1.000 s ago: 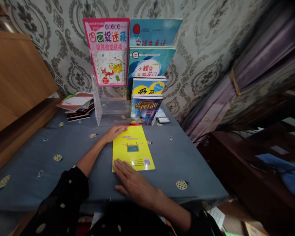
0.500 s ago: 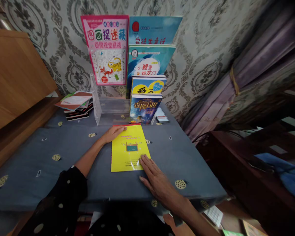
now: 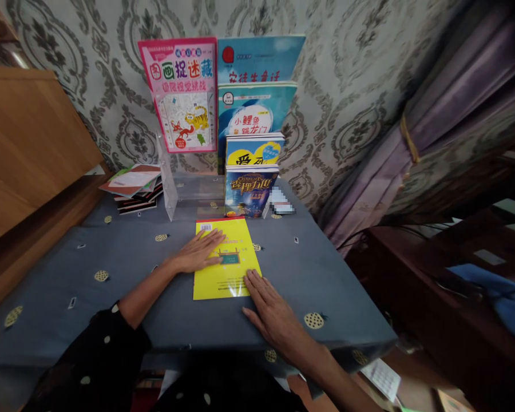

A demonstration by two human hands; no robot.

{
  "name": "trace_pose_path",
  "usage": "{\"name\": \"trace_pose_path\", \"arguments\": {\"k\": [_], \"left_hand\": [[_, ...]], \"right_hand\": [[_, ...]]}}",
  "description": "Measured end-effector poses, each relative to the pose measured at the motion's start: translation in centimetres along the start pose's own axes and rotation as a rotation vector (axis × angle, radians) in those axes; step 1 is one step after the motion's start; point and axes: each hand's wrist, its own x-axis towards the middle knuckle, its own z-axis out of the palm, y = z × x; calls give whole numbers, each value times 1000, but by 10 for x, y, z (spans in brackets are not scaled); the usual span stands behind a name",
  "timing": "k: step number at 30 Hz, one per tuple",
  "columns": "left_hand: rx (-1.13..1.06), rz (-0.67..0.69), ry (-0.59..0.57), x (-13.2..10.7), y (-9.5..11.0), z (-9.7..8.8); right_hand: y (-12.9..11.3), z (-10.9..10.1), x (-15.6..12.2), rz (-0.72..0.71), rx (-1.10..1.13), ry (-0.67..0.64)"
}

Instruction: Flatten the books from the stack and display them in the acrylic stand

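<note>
A yellow book point(image 3: 214, 281) lies flat on the cloth-covered table, with a barcode near its far left corner and a small chalkboard picture in its middle. My left hand point(image 3: 199, 252) rests on its left side, fingers stretched across the cover. At the near right corner, my right hand point(image 3: 271, 303) lies flat with its fingertips on the book and its thumb over the cloth. Just beyond the yellow book stands a clear display rack point(image 3: 168, 186). In the rack's right column the front book is dark blue point(image 3: 249, 194).
A pink-bordered picture book point(image 3: 189, 94) leans in the rack's upper left. Two teal books point(image 3: 266, 57) and a yellow-and-blue book point(image 3: 257, 150) stand at right. Stacked books point(image 3: 137, 186) lie at left beside a wooden panel point(image 3: 34, 137). A purple curtain point(image 3: 377, 149) hangs at right.
My left hand has slid from the book's far left corner toward me and onto the cover, uncovering the barcode. My right hand stays in place. The view has shifted slightly.
</note>
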Motion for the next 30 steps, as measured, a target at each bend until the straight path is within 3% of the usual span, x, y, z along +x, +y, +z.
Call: {"name": "trace_pose_path", "arguments": {"k": [14,30], "left_hand": [[151,114,-152,-64,68,12],[178,73,-204,-102,96,13]], "right_hand": [[-3,-1,1,-51,-107,91],[-4,-3,0,-68,-92,132]]}}
